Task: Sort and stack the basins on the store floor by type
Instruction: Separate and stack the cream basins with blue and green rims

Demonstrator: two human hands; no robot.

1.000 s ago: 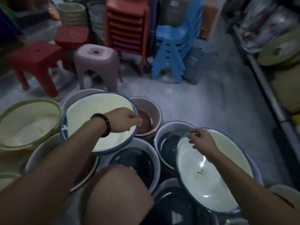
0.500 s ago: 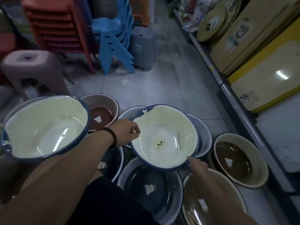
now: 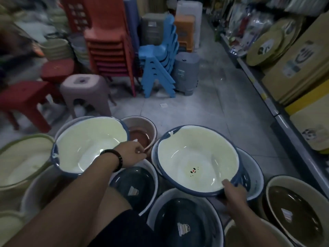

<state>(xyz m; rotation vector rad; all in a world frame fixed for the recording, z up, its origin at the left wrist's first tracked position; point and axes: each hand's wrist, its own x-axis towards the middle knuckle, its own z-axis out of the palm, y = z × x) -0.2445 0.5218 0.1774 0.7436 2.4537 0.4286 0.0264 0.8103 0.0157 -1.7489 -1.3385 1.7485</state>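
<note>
Above the store floor point(image 3: 204, 113), the right hand point(image 3: 233, 193) is gripping the face-printed basin point(image 3: 195, 157) by its near rim; the left hand point(image 3: 132, 154) is curling beside the second cream basin point(image 3: 89, 143) (two showing), grip unclear.

Basins point(image 3: 135, 184) packed rim to rim underfoot; bare floor point(image 3: 204, 111) ahead; stools point(image 3: 85, 93) left, shelf point(image 3: 277, 111) right.

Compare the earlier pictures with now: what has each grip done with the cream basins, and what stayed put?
Since half a second ago, the left grip let go of the face-printed cream basin and drew back left, beside the other cream basin; whether it holds anything is unclear. The right grip keeps hold of the face-printed basin's near rim. The other cream basin and the dark basins stayed put.
</note>
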